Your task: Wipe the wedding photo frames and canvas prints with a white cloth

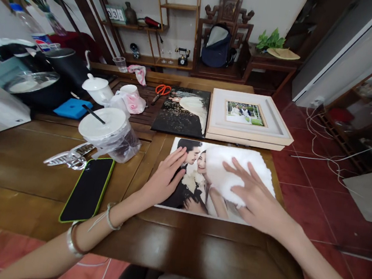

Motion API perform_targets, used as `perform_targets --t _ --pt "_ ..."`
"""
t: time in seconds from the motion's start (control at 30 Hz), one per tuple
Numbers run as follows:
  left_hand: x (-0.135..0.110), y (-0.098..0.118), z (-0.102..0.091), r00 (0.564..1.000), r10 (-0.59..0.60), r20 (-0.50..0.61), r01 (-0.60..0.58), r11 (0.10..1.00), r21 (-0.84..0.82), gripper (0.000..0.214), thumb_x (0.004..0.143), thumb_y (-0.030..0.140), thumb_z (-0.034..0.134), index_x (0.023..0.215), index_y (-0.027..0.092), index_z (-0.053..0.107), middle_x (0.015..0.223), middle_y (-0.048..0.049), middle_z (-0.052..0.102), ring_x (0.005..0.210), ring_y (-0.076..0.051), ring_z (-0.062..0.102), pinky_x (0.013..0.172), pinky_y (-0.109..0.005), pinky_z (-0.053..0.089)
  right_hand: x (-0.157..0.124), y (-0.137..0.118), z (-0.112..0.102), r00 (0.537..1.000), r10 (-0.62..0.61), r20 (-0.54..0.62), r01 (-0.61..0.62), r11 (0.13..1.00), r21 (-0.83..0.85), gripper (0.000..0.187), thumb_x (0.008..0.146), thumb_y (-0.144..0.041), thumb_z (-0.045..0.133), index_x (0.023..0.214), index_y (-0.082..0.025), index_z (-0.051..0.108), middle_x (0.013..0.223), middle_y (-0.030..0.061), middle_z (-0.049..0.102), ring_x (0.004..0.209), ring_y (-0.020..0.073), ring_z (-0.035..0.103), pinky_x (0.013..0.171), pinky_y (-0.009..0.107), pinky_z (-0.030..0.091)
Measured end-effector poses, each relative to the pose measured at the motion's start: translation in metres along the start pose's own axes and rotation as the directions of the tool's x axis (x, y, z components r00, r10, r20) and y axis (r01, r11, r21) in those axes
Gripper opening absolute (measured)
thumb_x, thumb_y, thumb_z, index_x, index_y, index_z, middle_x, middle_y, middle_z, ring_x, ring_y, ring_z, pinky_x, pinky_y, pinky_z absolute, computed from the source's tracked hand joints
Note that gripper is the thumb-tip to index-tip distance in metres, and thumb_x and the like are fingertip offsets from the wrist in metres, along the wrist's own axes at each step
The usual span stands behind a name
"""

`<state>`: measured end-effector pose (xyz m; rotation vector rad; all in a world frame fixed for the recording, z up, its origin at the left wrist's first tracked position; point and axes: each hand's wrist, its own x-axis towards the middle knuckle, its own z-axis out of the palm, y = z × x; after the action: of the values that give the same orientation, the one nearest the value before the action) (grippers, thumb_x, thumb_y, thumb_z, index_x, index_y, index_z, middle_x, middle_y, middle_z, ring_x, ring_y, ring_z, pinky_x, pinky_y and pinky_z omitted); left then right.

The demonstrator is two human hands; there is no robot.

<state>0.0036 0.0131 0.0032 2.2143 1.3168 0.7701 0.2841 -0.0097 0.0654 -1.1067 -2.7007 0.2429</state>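
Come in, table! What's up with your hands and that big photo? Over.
Left hand on the photo. Right hand spread on white cloth, covering part of the photo's right side. Phone lies to the left, apart from it.

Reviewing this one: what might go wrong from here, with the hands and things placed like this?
The bare left hand rests on the couple's photo, so its fingers might leave smudges. Under the right hand, grit caught in the white cloth could scratch the surface. The cup with the straw stands near the phone; if knocked, it might spill onto it.
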Motion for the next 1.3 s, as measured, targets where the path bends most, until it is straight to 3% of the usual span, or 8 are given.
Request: perform_targets --t 0.17,0.33,0.5,0.73,0.87,0.97,1.1,1.3 --pt "0.0 -0.001 0.001 1.0 -0.003 0.008 0.003 1.0 0.011 0.047 0.099 0.031 0.033 0.147 0.025 0.031 0.155 -0.0091 0.03 0.145 -0.024 0.023 0.116 -0.052 0.023 0.024 0.024 0.0 1.0 0.01 0.006 -0.009 0.993 -0.12 0.025 0.066 -0.004 0.052 0.084 -0.015 0.065 0.148 0.0198 0.037 0.141 0.0383 0.019 0.108 0.071 0.011" --pt "0.0 0.002 0.001 1.0 -0.005 -0.006 0.005 1.0 0.001 0.048 0.099 0.029 0.034 0.147 0.025 0.029 0.155 -0.009 0.029 0.145 -0.024 0.023 0.116 -0.051 0.024 0.027 0.023 0.005 0.999 0.032 -0.014 -0.033 0.993 -0.117 0.028 0.065 -0.002 0.053 0.086 -0.013 0.068 0.149 0.0199 0.036 0.141 0.0403 0.018 0.108 0.071 0.015" --pt "0.0 0.003 0.001 1.0 -0.018 -0.018 0.018 1.0 0.018 0.048 0.099 0.028 0.034 0.147 0.025 0.03 0.155 -0.0088 0.03 0.144 -0.023 0.024 0.116 -0.05 0.025 0.001 -0.007 0.008 0.999 0.027 0.018 -0.026 0.999 -0.038 0.03 0.061 -0.002 0.055 0.083 -0.015 0.071 0.148 0.0197 0.036 0.14 0.0412 0.02 0.109 0.07 0.014" --pt "0.0 0.005 0.001 0.999 -0.038 -0.026 0.039 0.999 0.013 0.047 0.099 0.029 0.035 0.146 0.024 0.033 0.154 -0.0087 0.031 0.144 -0.023 0.025 0.116 -0.05 0.025 -0.049 -0.07 0.014 1.0 -0.03 0.005 0.029 0.992 0.123 0.024 0.048 -0.002 0.054 0.063 -0.018 0.063 0.155 0.016 0.023 0.14 0.0453 0.015 0.109 0.071 0.008" --pt "0.0 0.005 0.0 0.999 -0.05 -0.009 0.05 0.999 0.003 0.048 0.099 0.03 0.034 0.147 0.024 0.031 0.155 -0.0083 0.031 0.144 -0.023 0.025 0.116 -0.051 0.023 -0.057 -0.085 0.015 0.998 -0.058 -0.023 0.061 0.979 0.195 0.027 0.044 -0.002 0.052 0.062 -0.019 0.062 0.157 0.0128 0.017 0.14 0.0444 0.017 0.11 0.068 0.006" --pt "0.0 0.005 -0.001 0.998 -0.055 0.018 0.055 0.998 -0.018 0.048 0.1 0.031 0.032 0.148 0.025 0.029 0.156 -0.007 0.029 0.144 -0.023 0.024 0.117 -0.051 0.022 -0.047 -0.075 0.014 0.999 -0.035 -0.008 0.036 0.978 0.203 0.032 0.045 -0.003 0.05 0.069 -0.019 0.065 0.157 0.0118 0.019 0.141 0.0411 0.018 0.112 0.066 0.007" --pt "0.0 0.005 -0.003 0.999 -0.053 0.008 0.053 0.997 -0.059 0.047 0.1 0.031 0.031 0.146 0.023 0.033 0.155 -0.0078 0.031 0.145 -0.021 0.024 0.118 -0.047 0.021 -0.018 -0.039 0.012 1.0 0.021 0.006 -0.022 0.993 0.113 0.033 0.054 -0.003 0.05 0.077 -0.018 0.068 0.152 0.0144 0.03 0.141 0.037 0.018 0.113 0.064 0.01" --pt "0.001 0.004 -0.003 0.999 -0.019 -0.034 0.015 0.992 -0.124 0.044 0.099 0.031 0.033 0.143 0.023 0.04 0.152 -0.0074 0.038 0.142 -0.02 0.03 0.118 -0.046 0.023 0.024 0.005 0.014 0.998 0.055 -0.028 -0.056 0.998 -0.033 0.029 0.062 -0.005 0.051 0.083 -0.012 0.07 0.149 0.0205 0.035 0.141 0.0394 0.019 0.111 0.065 0.012"
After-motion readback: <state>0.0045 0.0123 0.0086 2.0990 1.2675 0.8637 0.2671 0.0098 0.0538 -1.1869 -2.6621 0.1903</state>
